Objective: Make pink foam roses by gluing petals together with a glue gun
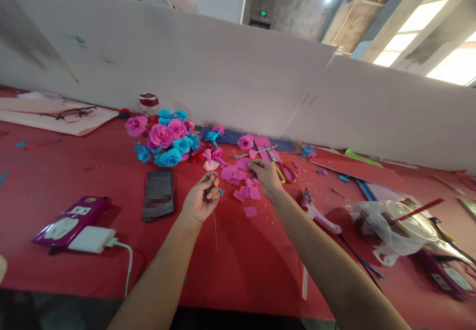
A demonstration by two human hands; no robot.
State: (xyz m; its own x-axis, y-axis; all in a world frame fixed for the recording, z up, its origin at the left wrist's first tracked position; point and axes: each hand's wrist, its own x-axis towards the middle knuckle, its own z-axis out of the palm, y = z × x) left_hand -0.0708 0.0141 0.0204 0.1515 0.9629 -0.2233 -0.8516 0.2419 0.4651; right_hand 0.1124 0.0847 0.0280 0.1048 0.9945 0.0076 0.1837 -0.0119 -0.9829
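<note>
My left hand [203,198] is closed, fingers curled round a thin wire [215,231] that hangs down below it. My right hand [265,173] reaches farther out, with thumb and fingertips pinched at the edge of a pink paper petal [242,163]. Whether the petal is lifted off the table I cannot tell. Between and beyond the hands lie loose pink petals [233,175], some overlapping, and a single pink square [250,212]. Scissors [284,171] with red and yellow handles rest just past my right hand. A finished pink paper rose [246,142] sits behind the petals.
Pink and blue paper roses [167,139] bunch at the back left, before a red-lidded jar [149,102]. Nearer are a phone [159,195] and a purple power strip [72,221]. On the right lie a glue gun [318,213] and a bagged cup [407,221]. A white partition [223,72] stands behind.
</note>
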